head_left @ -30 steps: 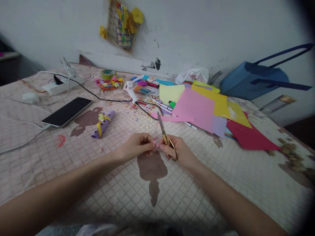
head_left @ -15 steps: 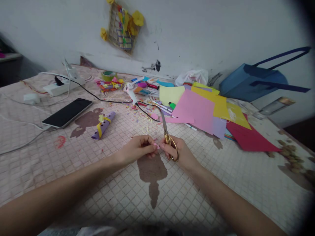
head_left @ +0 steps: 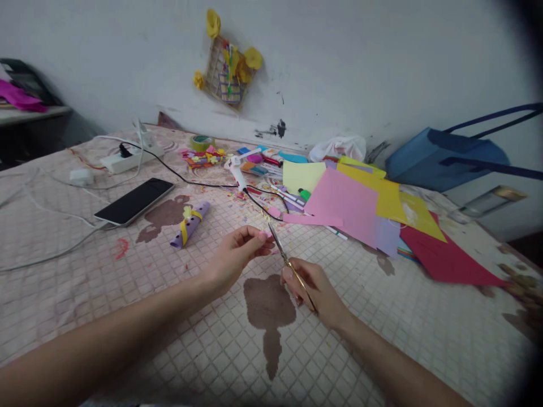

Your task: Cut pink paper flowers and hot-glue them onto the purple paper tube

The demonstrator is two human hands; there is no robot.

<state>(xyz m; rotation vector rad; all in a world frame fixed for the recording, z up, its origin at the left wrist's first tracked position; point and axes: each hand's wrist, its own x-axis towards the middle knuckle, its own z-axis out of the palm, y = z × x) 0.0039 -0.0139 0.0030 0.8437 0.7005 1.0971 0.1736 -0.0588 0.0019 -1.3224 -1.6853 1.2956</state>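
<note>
Between the thumb and fingertips of my left hand (head_left: 244,250) is a small piece of pink paper (head_left: 265,233). My right hand (head_left: 311,288) grips a pair of gold-handled scissors (head_left: 283,252) by the handles. The blades point up and left, their tips close to the pink paper; I cannot tell whether they touch it. Beyond my hands lie a pink paper strip (head_left: 314,220) and a small pink paper disc (head_left: 274,212). A purple paper roll (head_left: 190,225) with a yellow band rests to the left of my left hand.
A tablet (head_left: 134,201) with a cable lies at left, near a white power strip (head_left: 123,161). A white glue gun (head_left: 237,171) stands among paper scraps. Coloured sheets (head_left: 343,203) are piled at right, by a blue bag (head_left: 441,158). Green tape (head_left: 202,143) sits at the back.
My hands have moved apart. The scissors have come from resting in my right hand, beside the pinched pink paper, to pointing their blade tips at it. The whole view has shifted slightly.
</note>
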